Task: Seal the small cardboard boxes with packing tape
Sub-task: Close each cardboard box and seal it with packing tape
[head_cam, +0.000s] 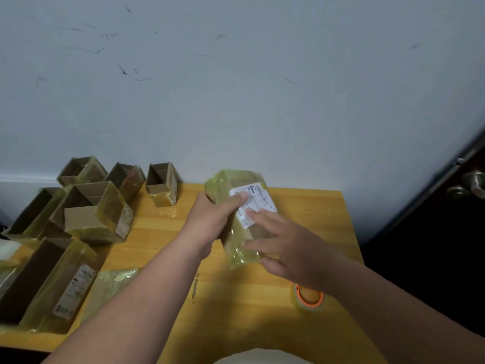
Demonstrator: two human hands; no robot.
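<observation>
Landmark: the yellow wooden table [262, 324], which stands against a pale scuffed wall [236, 88].
Closed box: a small cardboard box [240, 214] wrapped in yellowish clear tape is near the middle of the table, toward the wall side. It carries a white shipping label [258, 203] on its upper face. I cannot tell if the box rests on the table or is lifted a little.
Left hand: the left hand [210, 219] grips the left side of this box, the thumb lying on the label and the other fingers curled around the edge.
Right hand: the right hand [286, 243] lies on top of the box with fingers straight and spread. The fingertips touch the label and the brown cardboard, and the thumb is at the near end of the box.
Tape: a roll of clear packing tape [308, 298] with an orange core lies flat on the table near its right front part, partly hidden under the right forearm.
Open boxes: several open cardboard boxes [91, 211] with tape on their sides stand in a group on the left part of the table.
Door: a dark door with a metal knob [472, 187] is to the right of the table.
</observation>
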